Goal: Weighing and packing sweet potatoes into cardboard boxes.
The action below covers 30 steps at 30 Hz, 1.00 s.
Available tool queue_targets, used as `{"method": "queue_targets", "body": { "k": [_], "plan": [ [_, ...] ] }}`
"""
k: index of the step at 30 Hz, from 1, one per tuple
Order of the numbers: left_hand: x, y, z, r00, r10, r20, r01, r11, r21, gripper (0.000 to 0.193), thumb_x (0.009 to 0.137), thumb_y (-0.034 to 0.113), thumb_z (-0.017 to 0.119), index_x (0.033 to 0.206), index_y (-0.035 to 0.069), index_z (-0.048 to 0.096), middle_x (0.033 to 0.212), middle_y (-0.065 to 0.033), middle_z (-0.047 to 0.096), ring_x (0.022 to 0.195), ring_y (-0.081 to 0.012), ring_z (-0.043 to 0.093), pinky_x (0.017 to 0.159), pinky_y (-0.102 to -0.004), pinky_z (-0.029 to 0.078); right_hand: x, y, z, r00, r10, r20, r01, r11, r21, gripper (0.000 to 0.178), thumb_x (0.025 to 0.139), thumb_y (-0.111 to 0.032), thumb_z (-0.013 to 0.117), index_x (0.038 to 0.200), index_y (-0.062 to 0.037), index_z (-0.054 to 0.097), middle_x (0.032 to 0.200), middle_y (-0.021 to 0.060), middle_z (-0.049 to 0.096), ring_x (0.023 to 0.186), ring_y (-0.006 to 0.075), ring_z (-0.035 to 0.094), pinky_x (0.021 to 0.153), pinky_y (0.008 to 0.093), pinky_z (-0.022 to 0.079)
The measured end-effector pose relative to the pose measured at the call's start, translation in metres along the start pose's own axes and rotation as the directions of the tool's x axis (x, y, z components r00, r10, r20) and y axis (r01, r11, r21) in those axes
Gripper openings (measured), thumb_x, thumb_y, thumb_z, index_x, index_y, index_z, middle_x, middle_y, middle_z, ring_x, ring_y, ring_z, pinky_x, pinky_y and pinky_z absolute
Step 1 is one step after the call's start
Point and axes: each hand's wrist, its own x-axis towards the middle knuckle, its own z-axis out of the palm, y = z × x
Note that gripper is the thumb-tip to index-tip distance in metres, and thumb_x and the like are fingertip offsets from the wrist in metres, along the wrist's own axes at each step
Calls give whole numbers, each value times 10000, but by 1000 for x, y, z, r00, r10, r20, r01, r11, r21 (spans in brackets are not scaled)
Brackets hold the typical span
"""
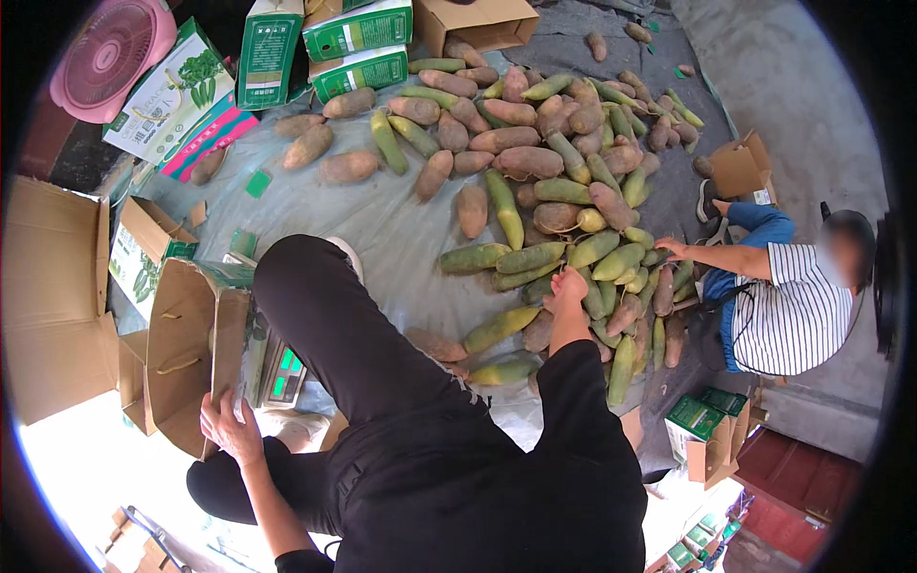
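A large heap of green radishes [503,205] and brownish-red, soil-coated radishes [530,162] covers the ground sheet in front of me. My right hand [565,289] is at the near side of the heap, fingers curled closed among green radishes; whatever they grip is hidden. On my left, an open cardboard box [181,358] with rope handles stands tilted. My left hand [232,430] holds its near edge. Beside that box, partly covered by my leg, is a digital scale [283,371] with green lit displays.
Across the heap at right, a person in a striped shirt [793,296] reaches a hand into the radishes. Green-and-white cartons [358,48] and a pink fan [115,57] stand at the far left. More cardboard [57,296] lines the left side; cartons [702,420] sit at lower right.
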Motion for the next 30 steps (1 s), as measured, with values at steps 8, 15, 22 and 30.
{"method": "queue_targets", "body": {
  "k": [8, 15, 22, 30],
  "plan": [
    [-1, -4, -12, 1000, 14, 13, -13, 999, -49, 372, 703, 171, 687, 1065, 105, 639, 1226, -140, 483, 1135, -332, 451, 980, -454, 305, -48, 51, 10, 896, -306, 322, 401, 869, -290, 197, 879, -212, 594, 774, -46, 576, 599, 29, 504, 435, 148, 476, 404, 279, 409],
    [3, -11, -28, 997, 44, 68, -26, 971, -239, 420, 694, 120, 688, 1105, 96, 606, 1250, -121, 497, 1141, -330, 467, 977, -463, 330, -66, 66, 20, 827, -36, 561, 308, 864, -399, 246, 888, -307, 591, 724, -127, 552, 557, -19, 473, 425, 108, 450, 385, 257, 381],
    [0, -49, -48, 994, -64, -88, 22, 913, -407, 544, 691, 64, 689, 1207, 71, 517, 1234, -123, 512, 1153, -308, 478, 1011, -442, 323, -84, 9, 45, 888, -112, 445, 226, 951, -210, 264, 926, -291, 542, 788, -66, 554, 554, 0, 389, 422, 136, 356, 375, 278, 278],
    [4, -96, -66, 972, -200, -120, 147, 924, -352, 468, 740, 129, 691, 1182, 70, 548, 1202, -108, 537, 1139, -301, 482, 990, -413, 343, -187, -48, 82, 754, -180, 632, 354, 922, -159, 227, 922, -285, 573, 830, -78, 584, 607, -29, 426, 516, 97, 401, 481, 236, 314]
  ]
}}
